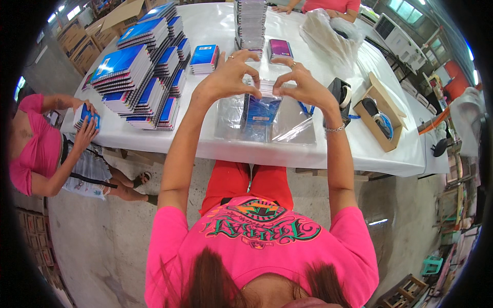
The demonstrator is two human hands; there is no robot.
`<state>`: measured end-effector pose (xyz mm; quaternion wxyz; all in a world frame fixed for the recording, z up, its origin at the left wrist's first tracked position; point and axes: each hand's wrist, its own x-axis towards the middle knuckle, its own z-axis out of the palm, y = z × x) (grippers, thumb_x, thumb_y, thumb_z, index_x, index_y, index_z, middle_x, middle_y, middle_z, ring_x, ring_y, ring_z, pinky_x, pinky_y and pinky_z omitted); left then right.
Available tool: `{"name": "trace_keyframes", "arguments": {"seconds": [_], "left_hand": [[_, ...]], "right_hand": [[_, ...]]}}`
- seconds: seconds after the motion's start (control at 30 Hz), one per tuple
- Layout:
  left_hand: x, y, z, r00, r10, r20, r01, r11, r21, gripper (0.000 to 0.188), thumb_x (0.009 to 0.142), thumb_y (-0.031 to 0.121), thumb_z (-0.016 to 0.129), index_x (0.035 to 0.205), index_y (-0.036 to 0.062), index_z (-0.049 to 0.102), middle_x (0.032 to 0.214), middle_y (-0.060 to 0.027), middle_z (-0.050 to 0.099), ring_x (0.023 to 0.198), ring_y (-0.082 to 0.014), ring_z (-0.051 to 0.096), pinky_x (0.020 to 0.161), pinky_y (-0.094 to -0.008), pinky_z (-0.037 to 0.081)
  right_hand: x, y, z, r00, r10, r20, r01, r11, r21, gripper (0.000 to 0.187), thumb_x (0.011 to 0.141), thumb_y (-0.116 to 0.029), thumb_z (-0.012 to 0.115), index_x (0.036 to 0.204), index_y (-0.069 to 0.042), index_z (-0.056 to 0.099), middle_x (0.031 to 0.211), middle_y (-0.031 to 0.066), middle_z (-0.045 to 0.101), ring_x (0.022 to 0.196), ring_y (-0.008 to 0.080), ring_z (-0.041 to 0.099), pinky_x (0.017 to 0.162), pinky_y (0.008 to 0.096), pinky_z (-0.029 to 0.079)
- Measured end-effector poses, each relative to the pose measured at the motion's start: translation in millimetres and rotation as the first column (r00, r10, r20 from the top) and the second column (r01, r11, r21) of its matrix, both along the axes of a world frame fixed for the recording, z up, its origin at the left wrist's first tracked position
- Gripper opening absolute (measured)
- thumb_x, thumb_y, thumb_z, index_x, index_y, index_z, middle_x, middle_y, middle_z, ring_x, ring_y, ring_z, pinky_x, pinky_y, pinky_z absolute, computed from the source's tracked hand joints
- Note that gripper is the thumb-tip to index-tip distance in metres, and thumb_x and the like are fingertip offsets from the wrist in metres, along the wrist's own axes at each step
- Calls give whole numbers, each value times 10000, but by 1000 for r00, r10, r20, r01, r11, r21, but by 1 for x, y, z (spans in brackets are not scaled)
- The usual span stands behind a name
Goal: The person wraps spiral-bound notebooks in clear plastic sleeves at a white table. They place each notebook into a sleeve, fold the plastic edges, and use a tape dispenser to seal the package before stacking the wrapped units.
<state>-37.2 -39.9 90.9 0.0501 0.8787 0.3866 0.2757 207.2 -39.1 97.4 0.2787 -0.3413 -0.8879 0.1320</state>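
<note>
In front of me a small stack of blue-covered spiral notebooks (263, 109) sits on clear plastic bags (294, 129). My left hand (231, 76) has its thumb and fingers curled against the stack's far left corner. Opposite it, my right hand (304, 84) grips the far right corner in the same way. White page edges show between the two hands; whether plastic lies under my fingertips cannot be made out. Just beyond my hands are a purple-covered notebook pile (280, 49) and a tall plastic-wrapped stack (250, 25). A blue-covered pile (204, 57) stands beyond my left wrist.
Large tiers of blue notebooks (138, 66) rise at the left. By my right wrist are a tape dispenser (339, 97), blue scissors (306, 108) and an open cardboard box (382, 115). A co-worker's hands (88, 120) hold notebooks at the left; another person stands across the table.
</note>
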Motion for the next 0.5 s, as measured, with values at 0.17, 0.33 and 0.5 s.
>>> {"name": "trace_keyframes", "arguments": {"seconds": [0.17, 0.33, 0.5], "left_hand": [[0, 16, 10, 901, -40, 432, 108, 985, -135, 300, 815, 367, 731, 948, 98, 712, 1175, -85, 573, 1112, -236, 538, 1000, -375, 398], [23, 47, -12, 976, 56, 209, -43, 997, -66, 278, 770, 198, 751, 1009, 66, 697, 1026, -83, 619, 923, -206, 592, 792, -333, 481], [8, 47, 9, 913, 109, 393, -6, 967, -255, 217, 807, 124, 693, 1022, 99, 701, 804, -16, 621, 718, -114, 581, 644, -261, 472]], "right_hand": [[7, 31, 9, 957, -157, -242, 124, 981, -146, 288, 823, -291, 711, 1039, -101, 712, 1236, 118, 607, 1086, 258, 535, 915, 395, 437], [-10, 65, -4, 988, -124, 91, 143, 958, -247, 410, 749, -173, 738, 1134, -72, 640, 798, 91, 591, 788, 200, 599, 702, 330, 491], [7, 50, 16, 967, -141, -211, 76, 954, -289, 290, 821, -145, 692, 1095, -60, 655, 791, 8, 589, 664, 82, 539, 585, 230, 459]]}}
